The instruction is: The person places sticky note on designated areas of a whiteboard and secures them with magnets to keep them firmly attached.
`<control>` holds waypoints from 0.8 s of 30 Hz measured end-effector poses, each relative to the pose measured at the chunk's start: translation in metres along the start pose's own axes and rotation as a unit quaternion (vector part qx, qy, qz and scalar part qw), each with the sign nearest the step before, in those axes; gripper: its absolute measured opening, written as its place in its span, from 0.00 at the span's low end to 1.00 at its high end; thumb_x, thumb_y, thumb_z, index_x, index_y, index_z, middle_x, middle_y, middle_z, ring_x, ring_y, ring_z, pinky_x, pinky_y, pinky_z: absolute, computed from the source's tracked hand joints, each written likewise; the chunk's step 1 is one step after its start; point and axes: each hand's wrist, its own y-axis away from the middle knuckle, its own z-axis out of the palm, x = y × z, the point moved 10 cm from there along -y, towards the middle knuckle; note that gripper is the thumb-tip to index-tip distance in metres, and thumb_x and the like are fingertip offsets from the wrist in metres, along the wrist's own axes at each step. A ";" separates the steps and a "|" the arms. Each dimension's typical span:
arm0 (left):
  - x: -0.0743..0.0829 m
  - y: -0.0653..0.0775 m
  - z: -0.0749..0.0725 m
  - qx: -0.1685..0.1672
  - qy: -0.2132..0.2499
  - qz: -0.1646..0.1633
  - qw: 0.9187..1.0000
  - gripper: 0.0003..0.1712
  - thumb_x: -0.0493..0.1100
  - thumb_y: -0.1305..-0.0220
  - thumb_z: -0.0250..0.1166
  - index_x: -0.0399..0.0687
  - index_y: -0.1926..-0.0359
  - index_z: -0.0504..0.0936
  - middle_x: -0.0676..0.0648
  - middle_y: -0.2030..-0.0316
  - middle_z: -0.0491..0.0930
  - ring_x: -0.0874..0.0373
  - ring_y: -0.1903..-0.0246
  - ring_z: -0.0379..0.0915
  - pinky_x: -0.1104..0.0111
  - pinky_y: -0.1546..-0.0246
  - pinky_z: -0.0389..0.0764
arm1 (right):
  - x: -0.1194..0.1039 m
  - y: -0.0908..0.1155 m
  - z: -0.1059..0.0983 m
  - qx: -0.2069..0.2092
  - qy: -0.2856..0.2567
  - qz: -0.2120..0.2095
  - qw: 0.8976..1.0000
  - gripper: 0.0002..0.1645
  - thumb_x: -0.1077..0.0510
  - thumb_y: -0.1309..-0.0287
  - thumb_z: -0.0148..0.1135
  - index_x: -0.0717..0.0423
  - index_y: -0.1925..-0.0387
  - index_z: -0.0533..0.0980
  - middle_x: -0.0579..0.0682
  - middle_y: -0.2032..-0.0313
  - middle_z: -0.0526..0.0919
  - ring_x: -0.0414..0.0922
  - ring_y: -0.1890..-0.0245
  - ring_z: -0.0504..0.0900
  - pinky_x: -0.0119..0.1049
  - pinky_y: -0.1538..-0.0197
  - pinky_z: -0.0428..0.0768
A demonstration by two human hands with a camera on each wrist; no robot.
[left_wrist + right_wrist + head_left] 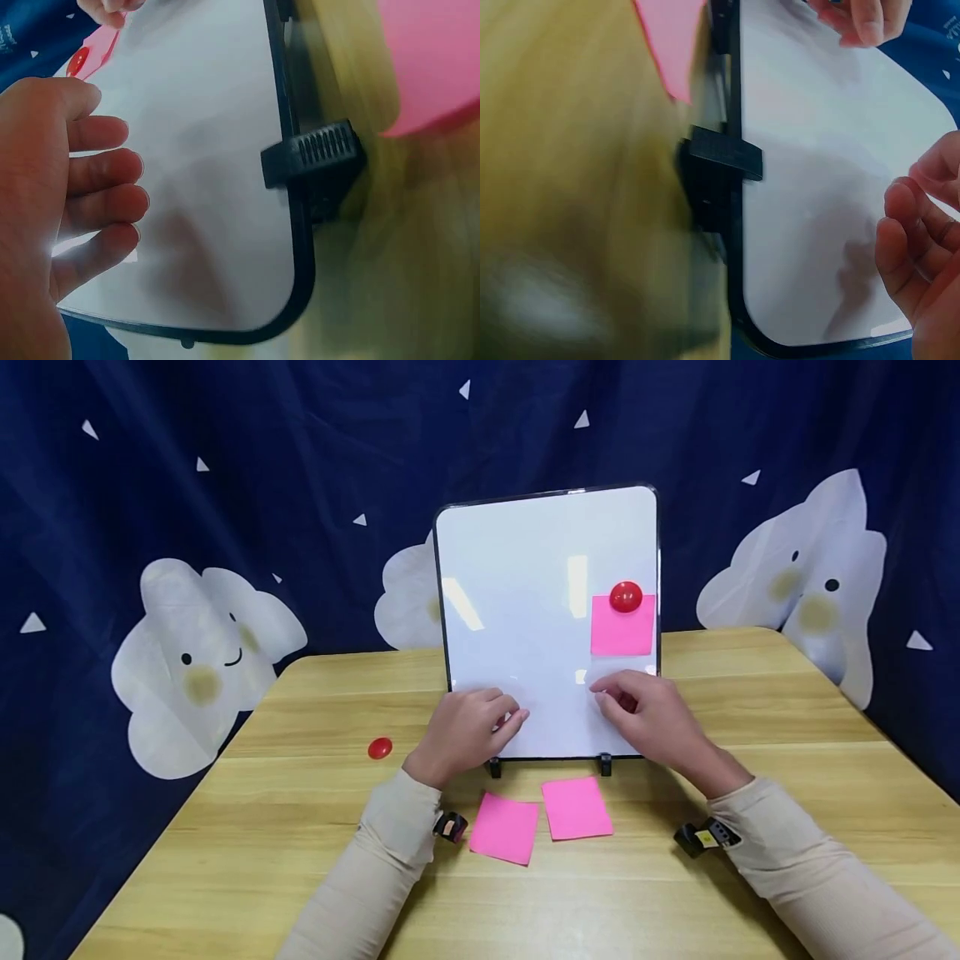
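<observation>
A whiteboard (517, 602) with a thin black frame stands upright on the table. On its right side a pink sticky note (621, 635) hangs under a round red magnet (626, 597). My left hand (471, 727) hovers before the board's lower left part, fingers loosely bent and holding nothing. Before the lower right part is my right hand (652, 714), below the hung note, also empty with loosely curled fingers. Two more pink notes, a left one (504, 828) and a right one (577, 808), lie on the table in front of the board, between my forearms.
Another red magnet (380, 748) lies on the wooden table (300, 843), left of my left hand. Black stand feet, one at left (319, 157) and one at right (724, 150), hold the board's lower edge. Behind hangs a dark blue curtain (300, 460) with cloud prints.
</observation>
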 end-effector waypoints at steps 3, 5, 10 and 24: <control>-0.003 0.004 -0.001 0.007 0.002 -0.003 1.000 0.14 0.50 0.29 0.62 0.53 0.71 0.85 0.58 0.82 0.73 0.66 0.82 0.66 0.74 0.80 0.67 | -0.002 0.003 0.012 -0.031 -0.002 0.000 1.000 0.06 0.65 0.38 0.65 0.58 0.61 0.85 0.43 0.73 0.79 0.42 0.73 0.72 0.34 0.70 0.73; -0.005 0.007 -0.002 0.011 0.004 -0.003 1.000 0.14 0.50 0.30 0.62 0.53 0.72 0.85 0.58 0.82 0.73 0.66 0.82 0.66 0.74 0.80 0.67 | -0.003 0.005 0.020 -0.059 -0.006 0.006 0.998 0.06 0.65 0.38 0.65 0.57 0.60 0.85 0.43 0.72 0.80 0.42 0.73 0.73 0.35 0.70 0.74; -0.008 0.014 -0.002 0.016 0.015 -0.002 1.000 0.14 0.50 0.31 0.63 0.53 0.73 0.84 0.59 0.81 0.74 0.67 0.82 0.67 0.75 0.81 0.67 | -0.011 0.011 0.037 -0.127 -0.017 0.004 0.992 0.06 0.64 0.39 0.67 0.56 0.60 0.85 0.41 0.71 0.80 0.40 0.72 0.74 0.35 0.67 0.77; -0.028 0.038 -0.010 0.022 0.038 -0.028 0.999 0.11 0.49 0.33 0.64 0.52 0.72 0.85 0.58 0.80 0.74 0.65 0.81 0.67 0.73 0.81 0.67 | -0.013 0.028 0.060 -0.233 0.007 0.014 0.972 0.07 0.61 0.38 0.67 0.54 0.58 0.85 0.38 0.66 0.82 0.39 0.67 0.76 0.38 0.60 0.79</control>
